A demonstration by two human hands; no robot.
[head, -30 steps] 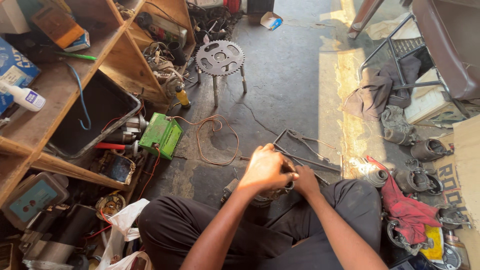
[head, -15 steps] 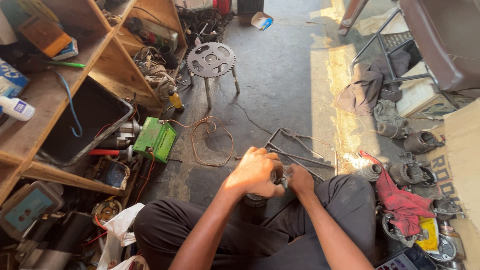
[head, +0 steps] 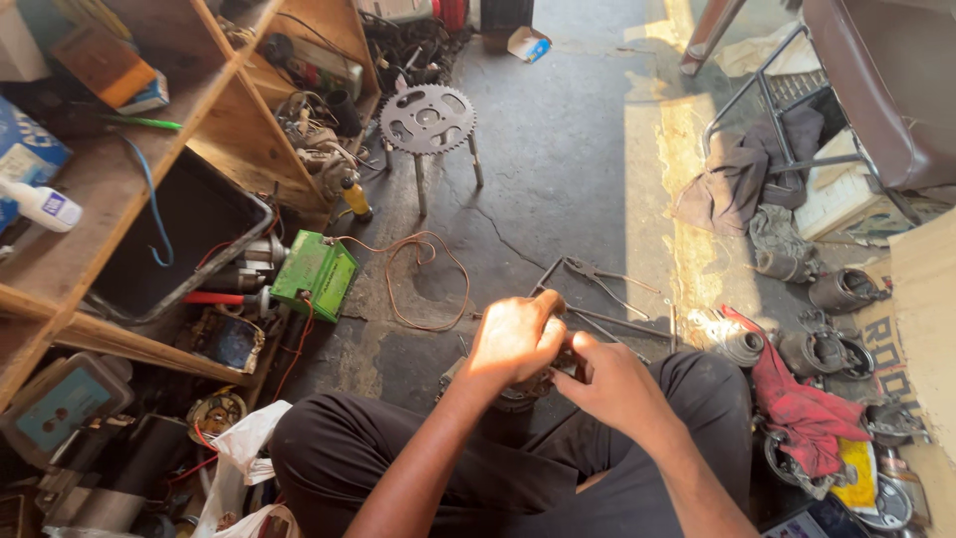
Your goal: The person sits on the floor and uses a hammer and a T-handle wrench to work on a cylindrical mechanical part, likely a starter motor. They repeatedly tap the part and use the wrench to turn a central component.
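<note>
I sit on the concrete floor in dark trousers. My left hand (head: 518,337) is cupped over the top of a round dark metal part (head: 526,387) held between my knees. My right hand (head: 615,387) closes on its right side, fingers pinched against it. Most of the part is hidden under both hands, so I cannot make out its details. Long metal pliers and rods (head: 597,289) lie on the floor just beyond my hands.
A wooden shelf unit (head: 214,130) full of boxes, wires and tools stands left. A green box (head: 314,274) with copper wire (head: 423,284) sits by it. A sprocket-topped stool (head: 428,120) stands ahead. Metal cylinders (head: 841,289) and a red rag (head: 802,408) lie right.
Both hands stay on the part; my left hand has shifted over its top while the view drifted slightly.
</note>
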